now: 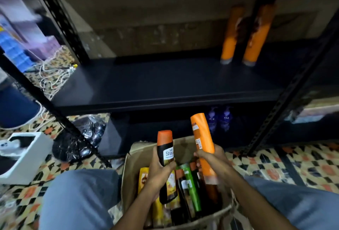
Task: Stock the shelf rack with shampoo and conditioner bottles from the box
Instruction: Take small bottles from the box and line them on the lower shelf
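Your left hand (pixel 159 171) clamps a black bottle (pixel 166 149) and your right hand (pixel 212 158) an orange bottle (pixel 201 134), both raised above the box (pixel 128 183), seemingly ready for the shelf (pixel 165 86).

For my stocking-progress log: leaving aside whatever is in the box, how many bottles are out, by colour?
Orange: 3, two shelved bottles on the shelf, plus the orange bottle in the right hand
Black with orange cap: 1, the black bottle in the left hand
Purple: 2, pump bottles on the lower shelf
Total: 6
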`<act>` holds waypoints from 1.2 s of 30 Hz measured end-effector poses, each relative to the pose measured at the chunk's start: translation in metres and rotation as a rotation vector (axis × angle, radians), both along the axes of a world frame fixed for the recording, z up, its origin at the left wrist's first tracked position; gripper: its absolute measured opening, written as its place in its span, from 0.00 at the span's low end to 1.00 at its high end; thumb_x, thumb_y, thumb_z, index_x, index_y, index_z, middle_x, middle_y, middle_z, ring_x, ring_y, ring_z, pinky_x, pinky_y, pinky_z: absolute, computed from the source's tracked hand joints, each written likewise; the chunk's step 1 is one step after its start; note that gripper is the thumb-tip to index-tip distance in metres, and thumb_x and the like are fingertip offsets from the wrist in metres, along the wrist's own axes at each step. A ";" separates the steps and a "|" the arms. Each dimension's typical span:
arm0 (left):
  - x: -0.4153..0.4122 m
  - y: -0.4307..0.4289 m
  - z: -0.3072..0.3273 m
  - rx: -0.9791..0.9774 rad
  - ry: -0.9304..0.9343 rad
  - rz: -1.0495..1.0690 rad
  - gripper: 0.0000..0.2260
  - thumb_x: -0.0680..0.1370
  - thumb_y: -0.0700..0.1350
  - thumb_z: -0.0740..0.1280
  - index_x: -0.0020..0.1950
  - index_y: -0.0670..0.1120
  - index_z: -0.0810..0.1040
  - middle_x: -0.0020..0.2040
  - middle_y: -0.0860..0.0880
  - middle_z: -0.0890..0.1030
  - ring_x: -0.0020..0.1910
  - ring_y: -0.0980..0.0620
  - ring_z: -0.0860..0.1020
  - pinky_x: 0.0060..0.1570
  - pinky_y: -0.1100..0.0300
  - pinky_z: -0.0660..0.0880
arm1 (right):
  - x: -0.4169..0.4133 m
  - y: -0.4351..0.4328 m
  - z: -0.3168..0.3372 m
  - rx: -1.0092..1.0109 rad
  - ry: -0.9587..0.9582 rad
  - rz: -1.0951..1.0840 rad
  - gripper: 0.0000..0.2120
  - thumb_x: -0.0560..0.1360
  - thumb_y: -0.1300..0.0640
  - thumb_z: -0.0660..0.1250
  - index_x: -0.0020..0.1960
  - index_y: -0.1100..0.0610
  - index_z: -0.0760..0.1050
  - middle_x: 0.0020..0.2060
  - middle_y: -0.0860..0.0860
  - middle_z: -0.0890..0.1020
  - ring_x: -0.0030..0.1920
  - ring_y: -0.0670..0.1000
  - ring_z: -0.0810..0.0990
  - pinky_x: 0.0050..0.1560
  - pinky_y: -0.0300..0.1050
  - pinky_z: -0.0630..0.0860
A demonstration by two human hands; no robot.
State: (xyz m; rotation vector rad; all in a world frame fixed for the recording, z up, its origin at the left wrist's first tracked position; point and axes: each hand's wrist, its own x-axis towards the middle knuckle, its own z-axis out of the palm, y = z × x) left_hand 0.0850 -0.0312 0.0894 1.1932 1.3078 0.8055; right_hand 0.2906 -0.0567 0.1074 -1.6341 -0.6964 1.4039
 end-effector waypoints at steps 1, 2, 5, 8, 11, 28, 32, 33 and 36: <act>0.004 0.003 0.014 0.029 -0.022 -0.010 0.29 0.74 0.32 0.71 0.68 0.56 0.69 0.54 0.48 0.83 0.50 0.55 0.82 0.44 0.62 0.79 | 0.002 0.002 0.014 0.025 -0.004 0.000 0.17 0.70 0.59 0.75 0.57 0.60 0.76 0.40 0.60 0.83 0.34 0.56 0.83 0.35 0.50 0.80; 0.007 0.006 0.025 0.058 -0.041 -0.028 0.31 0.75 0.32 0.71 0.69 0.58 0.68 0.55 0.49 0.83 0.51 0.55 0.83 0.47 0.60 0.80 | 0.004 0.004 0.026 0.064 -0.012 0.005 0.14 0.72 0.60 0.75 0.55 0.60 0.77 0.39 0.58 0.82 0.34 0.56 0.82 0.35 0.49 0.79; 0.019 0.023 0.064 0.178 -0.068 -0.058 0.32 0.75 0.31 0.71 0.69 0.61 0.68 0.56 0.50 0.83 0.55 0.52 0.83 0.51 0.58 0.82 | 0.013 0.015 0.063 0.187 -0.034 0.002 0.11 0.73 0.63 0.73 0.55 0.61 0.77 0.38 0.57 0.82 0.34 0.55 0.82 0.37 0.50 0.80; 0.036 0.051 0.111 0.341 -0.078 -0.097 0.32 0.73 0.33 0.72 0.71 0.58 0.67 0.55 0.47 0.83 0.56 0.49 0.82 0.56 0.51 0.81 | 0.025 0.035 0.103 0.313 0.010 -0.032 0.16 0.72 0.61 0.75 0.58 0.60 0.75 0.40 0.58 0.82 0.35 0.56 0.82 0.38 0.52 0.79; 0.057 0.089 0.162 0.478 -0.108 -0.109 0.33 0.76 0.32 0.72 0.74 0.56 0.64 0.57 0.49 0.82 0.56 0.55 0.82 0.56 0.56 0.80 | 0.044 0.066 0.142 0.446 0.042 -0.118 0.32 0.61 0.48 0.77 0.61 0.58 0.73 0.48 0.59 0.81 0.37 0.56 0.82 0.41 0.54 0.78; 0.118 0.199 0.171 0.651 -0.134 -0.013 0.31 0.80 0.40 0.71 0.74 0.61 0.59 0.56 0.64 0.79 0.54 0.68 0.79 0.47 0.71 0.76 | 0.109 0.154 0.130 0.695 -0.497 -0.377 0.47 0.75 0.51 0.74 0.78 0.44 0.42 0.77 0.53 0.53 0.68 0.49 0.61 0.61 0.48 0.65; 0.128 0.209 0.147 0.676 -0.026 -0.014 0.27 0.82 0.45 0.68 0.73 0.58 0.57 0.55 0.58 0.77 0.52 0.61 0.79 0.49 0.69 0.76 | 0.119 0.171 0.118 0.646 -0.624 -0.404 0.46 0.77 0.51 0.72 0.80 0.49 0.41 0.75 0.52 0.56 0.70 0.51 0.60 0.66 0.51 0.64; 0.132 0.216 0.143 0.672 -0.009 -0.009 0.27 0.82 0.45 0.68 0.73 0.59 0.56 0.57 0.56 0.77 0.54 0.60 0.79 0.51 0.66 0.77 | 0.122 0.179 0.117 0.641 -0.660 -0.424 0.45 0.77 0.52 0.72 0.80 0.51 0.42 0.74 0.53 0.57 0.70 0.52 0.60 0.68 0.52 0.64; 0.148 0.240 0.137 0.651 0.039 0.020 0.27 0.81 0.45 0.68 0.73 0.56 0.55 0.63 0.51 0.75 0.58 0.54 0.78 0.59 0.52 0.78 | 0.134 0.203 0.116 0.611 -0.707 -0.488 0.43 0.78 0.54 0.71 0.80 0.56 0.45 0.74 0.58 0.59 0.70 0.57 0.60 0.68 0.55 0.65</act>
